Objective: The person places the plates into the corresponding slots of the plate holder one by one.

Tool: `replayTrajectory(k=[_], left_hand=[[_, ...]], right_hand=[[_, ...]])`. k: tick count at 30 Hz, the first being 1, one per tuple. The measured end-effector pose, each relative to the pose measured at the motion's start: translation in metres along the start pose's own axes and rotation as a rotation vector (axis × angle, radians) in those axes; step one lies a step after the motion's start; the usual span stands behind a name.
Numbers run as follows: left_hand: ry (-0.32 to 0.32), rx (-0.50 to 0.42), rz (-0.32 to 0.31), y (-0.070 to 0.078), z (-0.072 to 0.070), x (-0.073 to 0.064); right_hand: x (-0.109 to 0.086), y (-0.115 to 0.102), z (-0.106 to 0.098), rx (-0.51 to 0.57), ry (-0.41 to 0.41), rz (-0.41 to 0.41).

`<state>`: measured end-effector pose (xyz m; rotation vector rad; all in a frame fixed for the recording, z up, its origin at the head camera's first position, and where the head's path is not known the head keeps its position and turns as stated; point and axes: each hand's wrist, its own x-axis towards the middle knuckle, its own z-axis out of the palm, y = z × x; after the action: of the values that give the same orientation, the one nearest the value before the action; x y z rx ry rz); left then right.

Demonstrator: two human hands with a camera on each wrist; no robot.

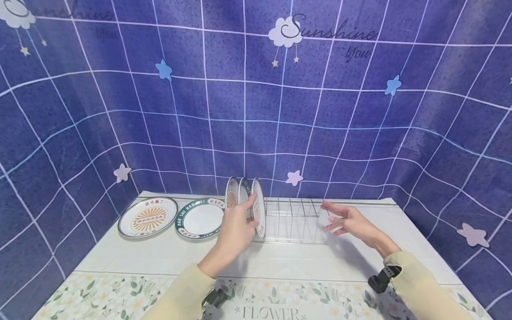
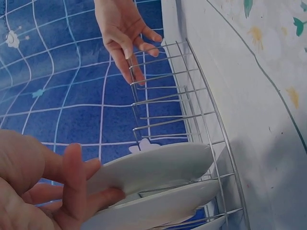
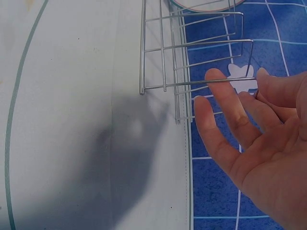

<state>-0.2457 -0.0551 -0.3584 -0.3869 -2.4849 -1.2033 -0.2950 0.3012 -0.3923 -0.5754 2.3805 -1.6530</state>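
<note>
Plate (image 1: 260,210) upright in wire rack (image 1: 296,216), pinched by left hand (image 1: 236,225); right hand (image 1: 354,223) apparently pinching rack's end.

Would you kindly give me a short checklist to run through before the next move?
1. Left hand on the rightmost upright round white plate: ok, holding its edge.
2. Right hand on the silver wire rack: ok, at its right end.
3. Held plate fully seated: cannot tell from these views.
4. Room for another plate: ok, the rack holds none right of the held one.
5. All plates racked: not ok, the round white orange-sunburst plate and round white green-rimmed plate lie left of the rack.
</note>
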Motion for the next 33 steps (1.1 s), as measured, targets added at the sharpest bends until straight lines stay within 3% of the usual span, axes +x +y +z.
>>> replayTrajectory(k=[20, 33], left_hand=[[-0.072, -0.087, -0.008, 0.004, -0.012, -0.019], [-0.079, -0.123, -0.025, 0.015, -0.042, -0.04]], right_hand=[[0.001, 0.001, 0.0, 0.006, 0.001, 0.006], [0.001, 0.001, 0.0, 0.005, -0.002, 0.002]])
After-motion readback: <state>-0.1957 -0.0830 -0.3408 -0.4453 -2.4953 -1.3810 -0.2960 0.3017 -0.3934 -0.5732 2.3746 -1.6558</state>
